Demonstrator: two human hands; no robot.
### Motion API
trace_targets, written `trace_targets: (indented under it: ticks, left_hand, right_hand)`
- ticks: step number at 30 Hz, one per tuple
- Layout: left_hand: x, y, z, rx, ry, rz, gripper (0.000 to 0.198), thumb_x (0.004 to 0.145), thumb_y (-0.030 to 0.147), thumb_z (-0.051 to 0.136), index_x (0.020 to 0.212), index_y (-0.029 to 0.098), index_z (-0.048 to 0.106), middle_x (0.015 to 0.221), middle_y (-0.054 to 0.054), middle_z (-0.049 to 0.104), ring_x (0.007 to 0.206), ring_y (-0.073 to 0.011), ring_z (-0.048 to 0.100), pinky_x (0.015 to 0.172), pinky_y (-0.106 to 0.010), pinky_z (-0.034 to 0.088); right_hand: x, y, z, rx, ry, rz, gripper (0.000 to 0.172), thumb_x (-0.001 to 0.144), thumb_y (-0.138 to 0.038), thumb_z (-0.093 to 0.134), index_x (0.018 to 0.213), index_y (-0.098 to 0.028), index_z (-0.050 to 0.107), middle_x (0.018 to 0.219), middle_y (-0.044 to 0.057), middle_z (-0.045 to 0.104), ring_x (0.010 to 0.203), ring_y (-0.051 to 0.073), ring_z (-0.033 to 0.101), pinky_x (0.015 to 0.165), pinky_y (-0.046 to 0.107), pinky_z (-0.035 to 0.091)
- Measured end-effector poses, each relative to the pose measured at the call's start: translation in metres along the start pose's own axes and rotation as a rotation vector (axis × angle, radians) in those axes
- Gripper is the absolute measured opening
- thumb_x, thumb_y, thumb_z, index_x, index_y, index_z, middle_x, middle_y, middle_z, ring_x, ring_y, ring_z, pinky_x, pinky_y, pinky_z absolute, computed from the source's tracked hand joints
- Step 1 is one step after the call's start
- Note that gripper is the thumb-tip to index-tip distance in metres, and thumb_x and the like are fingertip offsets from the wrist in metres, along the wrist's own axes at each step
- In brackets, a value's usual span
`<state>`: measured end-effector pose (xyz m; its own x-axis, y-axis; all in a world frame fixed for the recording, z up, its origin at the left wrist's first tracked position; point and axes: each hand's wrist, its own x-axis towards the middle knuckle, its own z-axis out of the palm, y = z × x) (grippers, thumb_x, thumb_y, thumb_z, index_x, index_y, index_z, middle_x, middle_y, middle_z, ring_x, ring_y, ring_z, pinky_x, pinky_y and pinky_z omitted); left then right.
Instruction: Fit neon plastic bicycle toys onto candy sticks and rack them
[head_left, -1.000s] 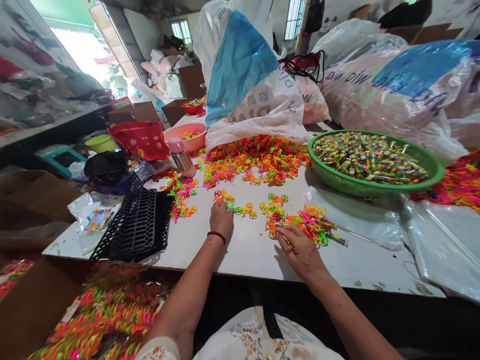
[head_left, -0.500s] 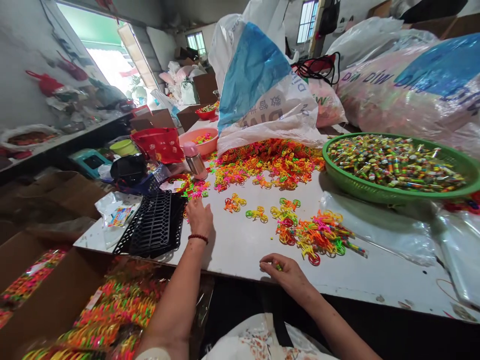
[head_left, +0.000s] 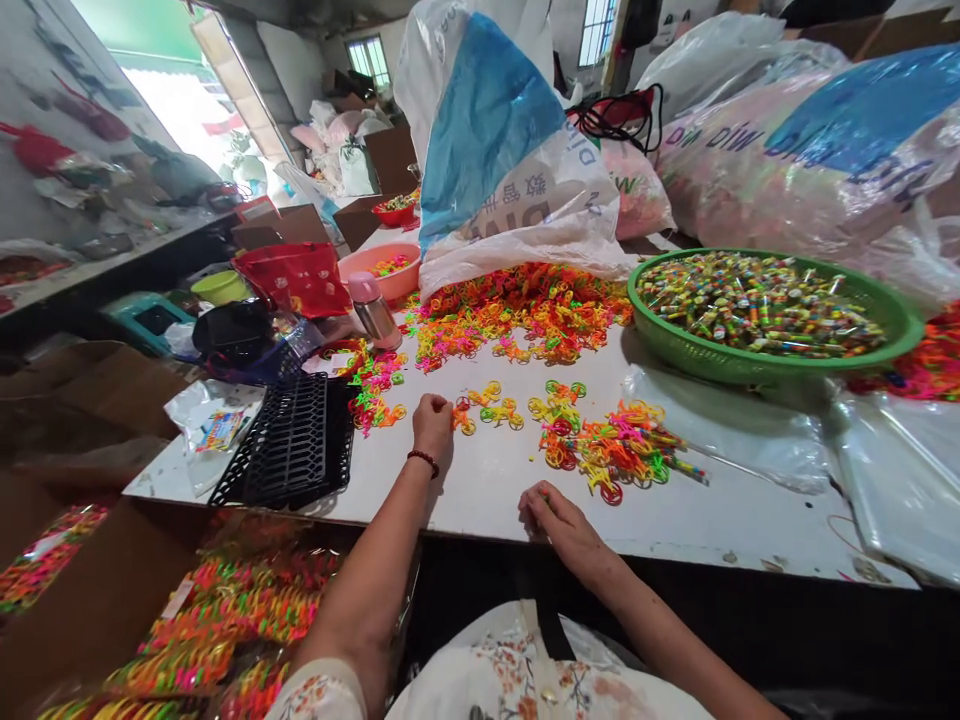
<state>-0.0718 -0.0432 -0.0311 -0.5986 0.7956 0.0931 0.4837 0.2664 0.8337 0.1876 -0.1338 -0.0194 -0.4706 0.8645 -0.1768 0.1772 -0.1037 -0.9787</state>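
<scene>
My left hand (head_left: 433,428), with a dark red bead bracelet (head_left: 424,462) at the wrist, is closed just above the white table. It is beside a few small plastic toy bicycles (head_left: 480,405) in yellow, orange and green; whatever its fingers hold is hidden. Near the table's front edge, my right hand (head_left: 559,515) is curled, and a speck of green shows at its fingers. Beyond it lies a heap of toy bicycles (head_left: 622,450), with candy-filled tubes (head_left: 686,465) sticking out at its right side.
A large pile of toy bicycles (head_left: 525,320) spills from a white and blue sack (head_left: 487,130). A green basket (head_left: 750,370) of wrapped tubes stands right. Black plastic trays (head_left: 289,440), a steel bottle (head_left: 377,315) and clear bags (head_left: 735,430) lie around. A carton of bagged toys (head_left: 225,610) sits below left.
My left hand has come away from the toys by the black trays, moving right toward the loose bicycles, and its fingers are now curled. My right hand stays near the table edge, turned slightly.
</scene>
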Motion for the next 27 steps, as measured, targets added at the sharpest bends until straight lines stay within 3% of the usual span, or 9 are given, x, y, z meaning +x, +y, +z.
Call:
trace_targets:
  ticks: [2, 5, 8, 11, 17, 20, 23, 27]
  left_hand:
    - [-0.011, -0.001, -0.005, -0.015, 0.030, -0.001, 0.015, 0.082, 0.030, 0.053, 0.094, 0.020, 0.053, 0.091, -0.004, 0.060, 0.089, -0.0184, 0.057, 0.082, -0.034, 0.045]
    - [-0.026, 0.000, -0.008, 0.105, 0.081, 0.077, 0.021, 0.083, 0.036, 0.057, 0.097, 0.019, 0.054, 0.109, -0.011, 0.055, 0.111, -0.0250, 0.049, 0.096, -0.042, 0.039]
    - [-0.034, 0.004, -0.004, 0.288, -0.029, 0.174, 0.025, 0.080, 0.042, 0.063, 0.085, 0.019, 0.056, 0.108, -0.013, 0.053, 0.114, -0.0298, 0.044, 0.101, -0.046, 0.034]
    - [-0.038, 0.009, 0.003, 0.300, -0.152, 0.162, 0.021, 0.076, 0.035, 0.067, 0.080, 0.020, 0.053, 0.097, -0.009, 0.055, 0.105, -0.0269, 0.048, 0.096, -0.043, 0.038]
    - [-0.059, 0.019, 0.004, -0.132, -0.239, 0.001, 0.034, 0.067, 0.024, 0.073, 0.094, 0.021, 0.053, 0.080, 0.001, 0.056, 0.073, -0.0140, 0.054, 0.069, -0.027, 0.044]
    - [-0.080, 0.025, 0.004, -0.425, -0.306, -0.067, 0.029, 0.073, 0.035, 0.070, 0.094, 0.019, 0.055, 0.076, 0.002, 0.057, 0.066, -0.0103, 0.054, 0.060, -0.022, 0.043]
    - [-0.102, 0.034, 0.003, -0.663, -0.390, -0.196, 0.032, 0.078, 0.046, 0.065, 0.088, 0.018, 0.052, 0.068, 0.003, 0.057, 0.058, -0.0089, 0.056, 0.056, -0.021, 0.045]
    - [-0.123, 0.052, 0.000, -0.799, -0.458, -0.266, 0.038, 0.080, 0.052, 0.063, 0.083, 0.019, 0.044, 0.062, 0.006, 0.054, 0.047, -0.0073, 0.053, 0.046, -0.019, 0.042]
  right_hand:
    - [0.000, -0.006, 0.001, -0.014, -0.001, -0.009, 0.052, 0.091, -0.068, 0.035, 0.087, -0.021, 0.059, 0.077, 0.002, 0.059, 0.071, 0.016, 0.056, 0.070, 0.030, 0.046]
    - [0.001, -0.014, 0.002, -0.064, 0.048, -0.049, 0.053, 0.092, -0.067, 0.035, 0.094, -0.022, 0.065, 0.088, 0.004, 0.062, 0.082, 0.018, 0.060, 0.077, 0.032, 0.047]
    - [0.004, -0.014, 0.004, 0.072, 0.070, 0.033, 0.051, 0.085, -0.068, 0.048, 0.093, -0.021, 0.066, 0.080, 0.002, 0.060, 0.073, 0.017, 0.061, 0.071, 0.033, 0.050]
    - [0.005, -0.012, 0.005, 0.311, 0.047, 0.149, 0.047, 0.071, -0.063, 0.070, 0.086, -0.019, 0.065, 0.071, -0.001, 0.060, 0.063, 0.014, 0.061, 0.066, 0.031, 0.052]
    - [0.002, -0.017, -0.006, 0.376, 0.105, 0.171, 0.048, 0.054, -0.044, 0.088, 0.090, -0.018, 0.068, 0.074, 0.001, 0.069, 0.068, 0.015, 0.066, 0.068, 0.029, 0.053]
    - [0.005, -0.021, -0.009, 0.440, 0.159, 0.123, 0.045, 0.057, -0.045, 0.086, 0.086, -0.018, 0.067, 0.078, 0.000, 0.069, 0.069, 0.014, 0.068, 0.067, 0.029, 0.055]
    - [0.010, -0.021, -0.007, 0.416, 0.187, 0.058, 0.042, 0.064, -0.050, 0.081, 0.087, -0.017, 0.067, 0.071, -0.001, 0.066, 0.056, 0.010, 0.061, 0.057, 0.026, 0.053]
    - [0.014, -0.020, -0.002, 0.362, 0.224, -0.008, 0.042, 0.068, -0.053, 0.076, 0.090, -0.018, 0.068, 0.070, -0.001, 0.065, 0.054, 0.009, 0.057, 0.055, 0.024, 0.051]
